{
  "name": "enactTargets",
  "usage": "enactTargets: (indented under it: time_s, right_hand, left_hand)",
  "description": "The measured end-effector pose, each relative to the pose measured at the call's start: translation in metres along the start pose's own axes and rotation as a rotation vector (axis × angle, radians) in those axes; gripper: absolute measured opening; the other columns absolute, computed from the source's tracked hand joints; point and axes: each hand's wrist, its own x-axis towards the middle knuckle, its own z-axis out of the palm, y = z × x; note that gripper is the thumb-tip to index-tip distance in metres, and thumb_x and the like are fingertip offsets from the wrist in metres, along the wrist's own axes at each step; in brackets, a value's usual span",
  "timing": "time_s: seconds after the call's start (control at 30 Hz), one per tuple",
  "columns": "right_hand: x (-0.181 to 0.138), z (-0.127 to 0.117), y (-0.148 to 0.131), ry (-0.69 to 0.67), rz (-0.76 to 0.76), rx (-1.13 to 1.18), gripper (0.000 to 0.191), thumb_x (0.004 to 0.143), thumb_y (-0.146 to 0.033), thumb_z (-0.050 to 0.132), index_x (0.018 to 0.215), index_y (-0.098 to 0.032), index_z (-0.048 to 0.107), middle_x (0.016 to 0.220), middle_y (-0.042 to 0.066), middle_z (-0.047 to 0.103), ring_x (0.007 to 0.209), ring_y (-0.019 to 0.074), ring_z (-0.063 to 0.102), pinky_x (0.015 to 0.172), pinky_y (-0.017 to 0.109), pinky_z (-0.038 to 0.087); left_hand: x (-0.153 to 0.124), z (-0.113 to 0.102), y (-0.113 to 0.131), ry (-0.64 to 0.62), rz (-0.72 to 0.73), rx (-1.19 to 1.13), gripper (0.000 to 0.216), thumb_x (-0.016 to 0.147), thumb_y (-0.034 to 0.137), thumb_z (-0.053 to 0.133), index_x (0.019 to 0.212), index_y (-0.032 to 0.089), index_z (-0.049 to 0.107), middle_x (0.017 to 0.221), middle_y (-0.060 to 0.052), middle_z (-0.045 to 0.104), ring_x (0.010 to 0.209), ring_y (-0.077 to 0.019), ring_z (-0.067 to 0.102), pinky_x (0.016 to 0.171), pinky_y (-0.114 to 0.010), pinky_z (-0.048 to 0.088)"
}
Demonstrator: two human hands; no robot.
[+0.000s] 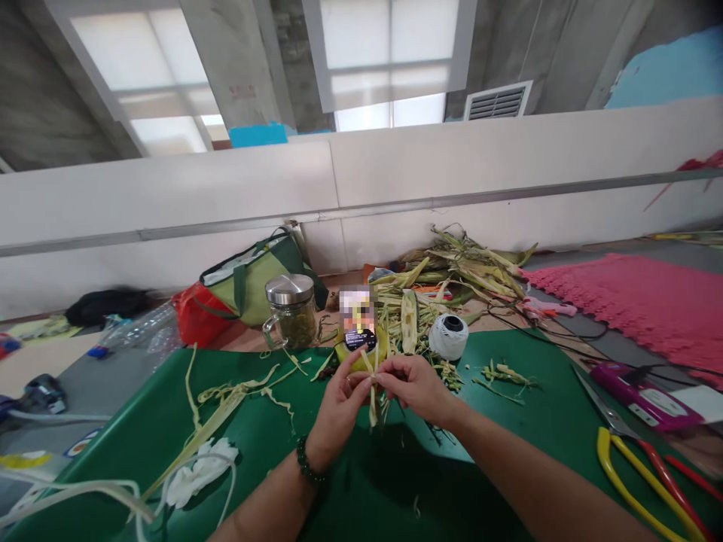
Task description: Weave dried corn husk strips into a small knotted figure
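My left hand [337, 403] and my right hand [416, 382] meet over the green mat, just in front of a propped-up phone [358, 331]. Between the fingertips of both hands is a small bundle of pale corn husk strips [373, 410], some ends pointing up and others hanging down. Left thumb and fingers pinch it from one side, right thumb and forefinger from the other. Fine detail where the fingertips meet is too small to make out. Beyond my right hand stands a cone of white thread [449, 337]. A yellow support [346, 360] sits beneath the phone.
Corn husks [468, 260] are heaped at the back. A lidded glass mug [299, 320] stands left of the phone. Scissors [613, 425] with yellow and red handles lie right, near a purple device [644, 395]. Crumpled white tissue [203, 470] and a white cable [113, 489] lie left.
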Motion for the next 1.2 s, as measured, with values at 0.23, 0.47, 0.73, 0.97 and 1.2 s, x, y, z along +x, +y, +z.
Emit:
enactTargets:
  time_s: [0.23,0.47,0.73,0.97,1.2]
  right_hand:
    - [-0.001,0.001,0.006,0.064,-0.136,-0.205,0.014,0.08,-0.023,0.054,0.069,-0.017,0.06,0.057,-0.002,0.055,0.051,0.01,0.048,0.048,0.02,0.036]
    - [-0.008,0.0,0.003,0.047,-0.29,-0.483,0.018,0.086,-0.021,0.048,0.069,-0.017,0.053,0.063,0.0,0.054,0.057,0.0119,0.047,0.055,0.022,0.034]
    - [-0.013,0.0,0.0,0.012,-0.345,-0.558,0.023,0.09,-0.023,0.044,0.069,-0.018,0.052,0.065,0.001,0.058,0.058,0.0125,0.05,0.055,0.022,0.035]
    - [-0.014,-0.006,0.0,0.025,-0.346,-0.837,0.018,0.089,-0.015,0.045,0.079,-0.017,0.06,0.074,0.003,0.066,0.066,0.0144,0.06,0.059,0.022,0.036]
    - [-0.039,-0.023,0.003,0.159,-0.324,-1.021,0.022,0.092,-0.022,0.04,0.101,-0.021,0.06,0.099,0.006,0.067,0.069,0.0153,0.065,0.059,0.024,0.043]
  left_hand:
    - [0.001,-0.003,0.004,0.028,-0.001,0.088,0.03,0.06,0.04,0.079,0.074,0.015,0.07,0.074,-0.005,0.07,0.072,-0.0193,0.062,0.069,-0.029,0.049]
    - [-0.001,-0.005,0.0,0.046,0.145,0.287,0.024,0.071,0.04,0.069,0.072,0.016,0.067,0.071,-0.004,0.066,0.069,-0.018,0.059,0.066,-0.026,0.046]
    - [-0.005,0.0,-0.002,0.015,0.082,0.225,0.029,0.075,0.045,0.064,0.068,0.018,0.057,0.064,0.001,0.055,0.063,-0.0138,0.049,0.06,-0.023,0.042]
    - [-0.005,-0.004,-0.002,0.005,0.136,0.36,0.026,0.075,0.042,0.062,0.067,0.018,0.056,0.066,-0.002,0.061,0.065,-0.0166,0.057,0.063,-0.025,0.044]
    - [-0.003,-0.004,0.0,-0.011,0.025,0.246,0.032,0.066,0.045,0.07,0.064,0.015,0.058,0.065,0.001,0.055,0.067,-0.0144,0.051,0.064,-0.024,0.041]
